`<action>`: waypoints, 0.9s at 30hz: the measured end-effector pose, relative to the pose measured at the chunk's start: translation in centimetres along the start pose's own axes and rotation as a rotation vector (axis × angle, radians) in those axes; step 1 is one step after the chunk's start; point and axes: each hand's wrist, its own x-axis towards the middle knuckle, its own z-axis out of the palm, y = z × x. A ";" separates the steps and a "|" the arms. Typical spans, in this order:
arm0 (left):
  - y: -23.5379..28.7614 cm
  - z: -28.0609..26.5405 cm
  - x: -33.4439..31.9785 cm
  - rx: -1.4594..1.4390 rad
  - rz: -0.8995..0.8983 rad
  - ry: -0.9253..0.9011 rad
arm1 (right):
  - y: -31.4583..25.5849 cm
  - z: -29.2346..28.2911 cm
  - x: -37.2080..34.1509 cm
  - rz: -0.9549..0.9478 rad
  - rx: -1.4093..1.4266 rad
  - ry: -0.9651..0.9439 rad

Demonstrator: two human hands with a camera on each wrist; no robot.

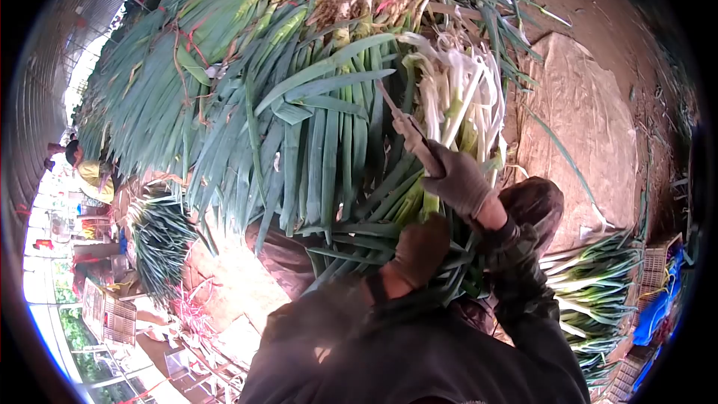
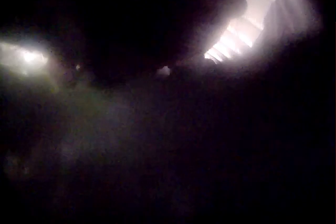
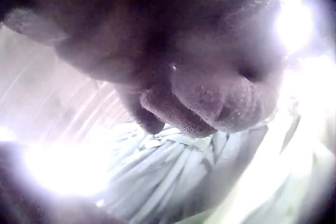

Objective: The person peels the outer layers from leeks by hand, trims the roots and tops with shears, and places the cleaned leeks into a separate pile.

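Note:
My gloved right hand grips a narrow, dirt-coloured knife-like tool whose thin tip points up and left over the leeks. In the right wrist view, curled gloved fingers show above blurred leaves, and the tool is hidden. Lower down, my gloved left hand is curled around green leek stalks near my lap, its fingertips mostly hidden. Just beyond the right hand lie leeks with pale, peeling stems. The left wrist view is almost black and shows neither hand nor leeks.
A big heap of leeks spreads ahead and left, roots toward the back. Brown sacking lies on the right, with another leek pile nearer. Further left are more leeks, a crate and a person in yellow.

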 end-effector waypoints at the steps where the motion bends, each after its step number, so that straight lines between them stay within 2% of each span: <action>1: -1.0 -0.5 -0.2 -0.088 0.034 -0.058 | -0.4 0.3 -0.2 -0.055 0.036 0.024; 2: -2.0 -1.1 -0.6 -0.178 0.069 -0.117 | -0.3 0.6 0.1 -0.049 0.050 0.098; 4: -6.1 -6.1 2.4 -0.156 0.082 -0.110 | -0.6 0.3 0.8 0.003 0.055 0.073; 5: -8.6 -6.1 4.4 -0.076 -0.025 -0.019 | -0.8 0.1 1.1 0.030 0.058 0.062; 6: -11.2 -6.1 6.6 0.004 -0.133 0.073 | -0.5 0.6 1.0 -0.039 0.040 0.051; 8: -15.8 -8.2 11.0 0.119 -0.203 0.152 | -1.2 0.9 0.6 -0.082 0.075 0.063; 12: -22.0 -6.4 18.3 0.298 -0.294 0.200 | -1.3 0.7 1.3 -0.055 0.110 0.021; 14: -23.6 -5.3 20.7 0.471 -0.308 0.256 | -1.0 0.5 1.4 -0.057 0.095 0.023; 17: -24.1 -5.5 23.0 0.453 -0.381 0.213 | 0.0 0.3 1.8 0.036 0.192 0.052; 20: -23.6 -7.8 24.3 0.104 -0.624 -0.005 | 0.0 0.8 2.1 -0.039 0.171 0.026; 23: -23.8 -8.4 24.0 0.034 -0.624 -0.143 | -1.2 0.8 2.3 -0.037 0.160 0.022; 27: -24.6 -7.7 22.3 -0.022 -0.582 -0.155 | -1.1 1.7 2.5 -0.057 0.147 -0.006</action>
